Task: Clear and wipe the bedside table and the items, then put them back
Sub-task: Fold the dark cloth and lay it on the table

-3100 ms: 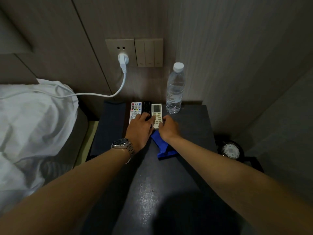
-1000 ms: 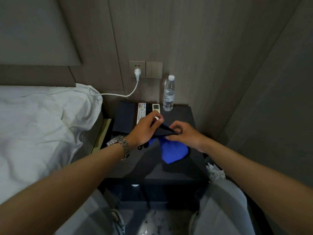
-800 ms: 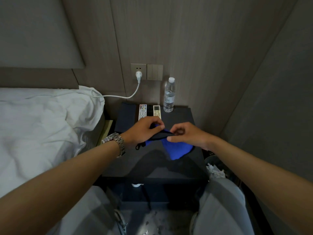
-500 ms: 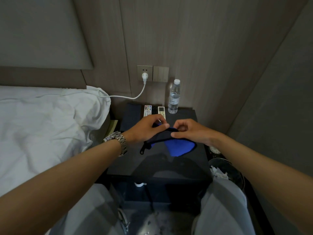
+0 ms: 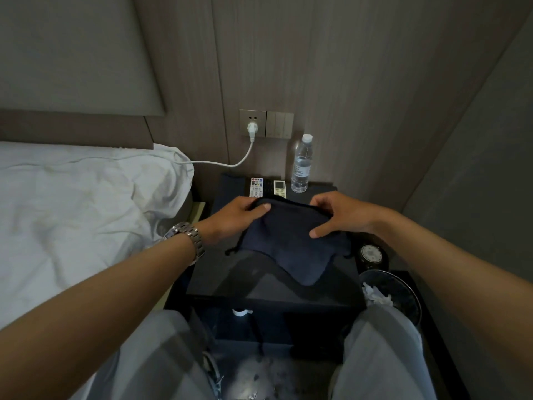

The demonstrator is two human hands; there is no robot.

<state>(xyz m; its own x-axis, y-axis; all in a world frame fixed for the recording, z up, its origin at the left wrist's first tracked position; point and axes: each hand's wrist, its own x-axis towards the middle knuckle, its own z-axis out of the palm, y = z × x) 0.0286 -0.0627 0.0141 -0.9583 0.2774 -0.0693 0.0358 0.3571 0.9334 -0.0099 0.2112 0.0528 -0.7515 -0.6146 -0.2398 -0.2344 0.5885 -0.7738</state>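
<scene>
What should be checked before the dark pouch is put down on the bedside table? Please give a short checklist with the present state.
1. Both hands hold the dark pouch, left hand and right hand at its top edge: ok.
2. Bare space on the bedside table in front of the pouch: ok.
3. Water bottle upright at the back, away from the hands: ok.
4. Remotes lie side by side at the back: ok.
5. Pouch closed: cannot tell.
6. Table surface wiped: cannot tell.
</scene>
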